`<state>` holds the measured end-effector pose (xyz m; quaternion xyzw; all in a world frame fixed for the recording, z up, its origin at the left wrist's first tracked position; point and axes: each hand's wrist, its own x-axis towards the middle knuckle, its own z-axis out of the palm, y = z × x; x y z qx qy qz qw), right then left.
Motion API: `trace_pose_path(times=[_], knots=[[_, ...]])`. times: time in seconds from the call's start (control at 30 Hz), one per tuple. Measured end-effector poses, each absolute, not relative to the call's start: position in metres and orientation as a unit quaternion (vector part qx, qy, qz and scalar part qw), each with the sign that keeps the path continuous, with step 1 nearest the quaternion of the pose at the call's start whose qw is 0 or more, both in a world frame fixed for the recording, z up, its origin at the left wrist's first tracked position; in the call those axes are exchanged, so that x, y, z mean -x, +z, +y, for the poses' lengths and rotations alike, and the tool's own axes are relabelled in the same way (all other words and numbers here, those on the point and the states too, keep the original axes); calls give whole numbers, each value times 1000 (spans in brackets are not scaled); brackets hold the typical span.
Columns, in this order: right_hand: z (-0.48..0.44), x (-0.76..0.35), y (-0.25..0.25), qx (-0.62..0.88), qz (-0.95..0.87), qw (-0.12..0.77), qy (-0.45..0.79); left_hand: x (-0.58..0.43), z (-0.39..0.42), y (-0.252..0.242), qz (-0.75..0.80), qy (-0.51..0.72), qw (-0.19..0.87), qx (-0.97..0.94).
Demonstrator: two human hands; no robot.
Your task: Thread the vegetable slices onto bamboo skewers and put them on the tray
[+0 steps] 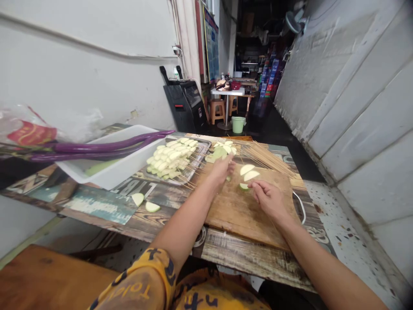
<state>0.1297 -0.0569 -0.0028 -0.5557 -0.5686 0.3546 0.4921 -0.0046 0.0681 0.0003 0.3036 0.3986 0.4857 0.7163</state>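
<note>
My left hand point(223, 169) reaches over the far left of a wooden cutting board point(238, 215), beside a loose pile of pale vegetable slices point(229, 148). Its fingers are smeared by motion, and whether they hold a slice is unclear. Over the board's middle, my right hand point(267, 197) is closed in a pinch right next to a green-edged slice point(244, 187); what it grips is too small to make out. Two more half-moon slices point(250, 173) are just beyond it. Thin wooden skewers point(267, 156) lie fanned out behind the board.
Left of the board, a metal tray point(203, 155) holds stacked skewered slices point(172, 157). Long purple eggplants point(106, 147) rest across a white plastic bin point(108, 183). Two loose slices point(152, 207) lie near the table's front edge. A white handle point(301, 206) sticks out at the board's right.
</note>
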Motion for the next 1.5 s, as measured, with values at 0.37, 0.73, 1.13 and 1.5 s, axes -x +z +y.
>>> trace_pose_path(times=[0.37,0.73,1.13,1.5], knots=[[-59,-126,1,555,-578,471,370,12,69,12,324,501,759,-262],[-59,-126,-6,535,-605,458,372,15,72,5,323,521,743,-268],[-59,-126,-8,539,-625,437,357,15,75,7,346,575,715,-196],[-57,-126,-12,544,-628,429,354,13,73,9,342,578,715,-195]])
